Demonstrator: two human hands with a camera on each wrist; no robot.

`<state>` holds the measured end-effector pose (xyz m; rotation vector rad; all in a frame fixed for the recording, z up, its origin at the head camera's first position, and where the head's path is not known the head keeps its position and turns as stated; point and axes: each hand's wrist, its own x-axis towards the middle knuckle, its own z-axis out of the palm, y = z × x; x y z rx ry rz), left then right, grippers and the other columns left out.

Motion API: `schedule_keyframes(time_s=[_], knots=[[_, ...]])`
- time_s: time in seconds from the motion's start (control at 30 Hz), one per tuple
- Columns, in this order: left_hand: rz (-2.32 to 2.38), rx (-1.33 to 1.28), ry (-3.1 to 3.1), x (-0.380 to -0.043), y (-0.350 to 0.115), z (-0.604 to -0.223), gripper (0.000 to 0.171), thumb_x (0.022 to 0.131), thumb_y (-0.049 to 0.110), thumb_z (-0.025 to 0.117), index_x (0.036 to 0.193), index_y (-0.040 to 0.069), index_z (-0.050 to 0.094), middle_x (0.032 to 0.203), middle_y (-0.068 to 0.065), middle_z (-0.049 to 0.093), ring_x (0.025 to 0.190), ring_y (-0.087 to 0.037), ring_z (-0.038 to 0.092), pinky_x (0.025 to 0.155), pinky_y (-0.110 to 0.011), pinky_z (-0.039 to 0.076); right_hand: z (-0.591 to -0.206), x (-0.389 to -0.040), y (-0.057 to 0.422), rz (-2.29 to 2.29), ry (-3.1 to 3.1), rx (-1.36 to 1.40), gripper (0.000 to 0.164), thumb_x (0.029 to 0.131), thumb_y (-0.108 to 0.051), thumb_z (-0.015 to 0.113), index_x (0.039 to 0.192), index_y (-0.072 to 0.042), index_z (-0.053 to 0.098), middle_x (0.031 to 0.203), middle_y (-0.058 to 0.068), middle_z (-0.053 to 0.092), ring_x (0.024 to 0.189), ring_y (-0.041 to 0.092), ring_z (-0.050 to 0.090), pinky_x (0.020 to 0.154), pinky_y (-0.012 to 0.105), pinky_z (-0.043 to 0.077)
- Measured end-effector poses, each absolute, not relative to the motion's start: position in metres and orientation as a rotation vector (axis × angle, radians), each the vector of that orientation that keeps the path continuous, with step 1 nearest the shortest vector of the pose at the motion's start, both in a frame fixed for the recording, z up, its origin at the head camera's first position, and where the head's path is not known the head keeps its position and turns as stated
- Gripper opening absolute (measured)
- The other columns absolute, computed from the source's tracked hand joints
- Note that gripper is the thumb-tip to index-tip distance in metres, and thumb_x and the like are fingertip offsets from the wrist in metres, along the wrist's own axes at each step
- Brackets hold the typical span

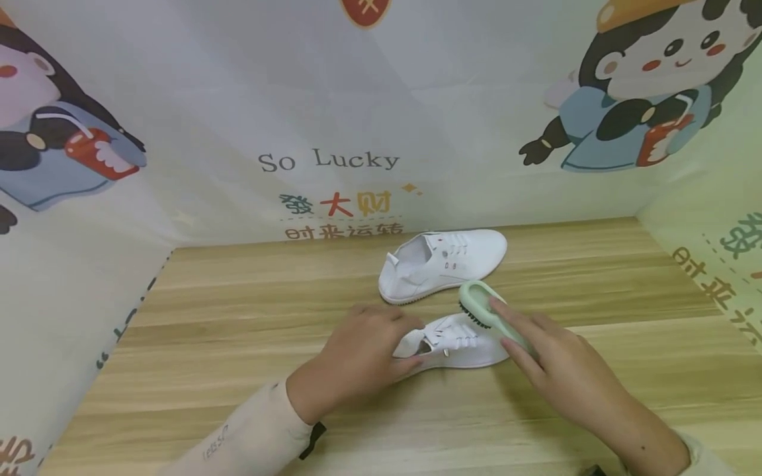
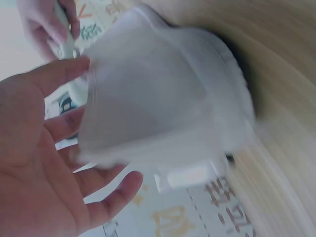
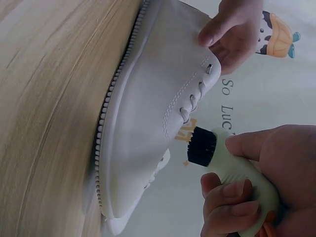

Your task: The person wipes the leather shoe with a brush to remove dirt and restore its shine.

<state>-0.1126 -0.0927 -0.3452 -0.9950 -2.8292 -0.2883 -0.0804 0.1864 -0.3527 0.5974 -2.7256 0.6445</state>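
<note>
The nearer white lace-up shoe (image 1: 485, 354) sits sole down on the wooden tabletop, toe to the right. My left hand (image 1: 357, 350) holds it at the heel opening, thumb on the near side and fingers on the far side. In the left wrist view the heel (image 2: 148, 94) looks blurred. My right hand (image 1: 565, 370) grips a pale green brush (image 1: 476, 299) by its handle, over the front of that shoe. Its black bristles (image 3: 201, 146) face the laces (image 3: 192, 102), with a gap between them in the right wrist view.
A second white shoe (image 1: 482, 254) lies just behind the first, toe also to the right. The wooden tabletop (image 1: 238, 297) runs back to a printed cloth wall (image 1: 464, 132), with more of the cloth on both sides.
</note>
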Motion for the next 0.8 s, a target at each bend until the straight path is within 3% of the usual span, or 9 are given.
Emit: schedule_keyframes(time_s=[0.33, 0.6, 0.8], knots=[[-0.485, -0.888, -3.007, -0.115, -0.133, -0.353, 0.057, 0.08, 0.041, 0.082, 0.13, 0.018, 0.065, 0.129, -0.002, 0.067, 0.116, -0.023, 0.065, 0.097, -0.042, 0.052, -0.354, -0.081, 0.187, 0.627, -2.739, 0.596, 0.054, 0.097, -0.021, 0.066, 0.148, -0.027, 0.049, 0.114, 0.017, 0.069, 0.088, 0.025, 0.066, 0.072, 0.048, 0.055], [-0.677, -0.903, -3.045, -0.119, -0.141, -0.365, 0.049, 0.081, 0.035, 0.083, 0.123, 0.017, 0.067, 0.112, 0.005, 0.07, 0.095, -0.009, 0.062, 0.085, -0.034, 0.053, -0.355, -0.081, 0.186, 0.637, -2.75, 0.599, 0.054, 0.097, -0.021, 0.065, 0.149, -0.027, 0.048, 0.117, 0.017, 0.068, 0.092, 0.027, 0.068, 0.074, 0.05, 0.056], [-0.768, -0.922, -3.066, -0.125, -0.144, -0.37, 0.029, 0.083, 0.034, 0.081, 0.107, 0.02, 0.071, 0.098, 0.01, 0.069, 0.082, -0.005, 0.058, 0.077, -0.027, 0.05, -0.355, -0.081, 0.186, 0.632, -2.747, 0.61, 0.055, 0.097, -0.021, 0.065, 0.149, -0.027, 0.047, 0.117, 0.017, 0.068, 0.09, 0.026, 0.067, 0.073, 0.048, 0.056]])
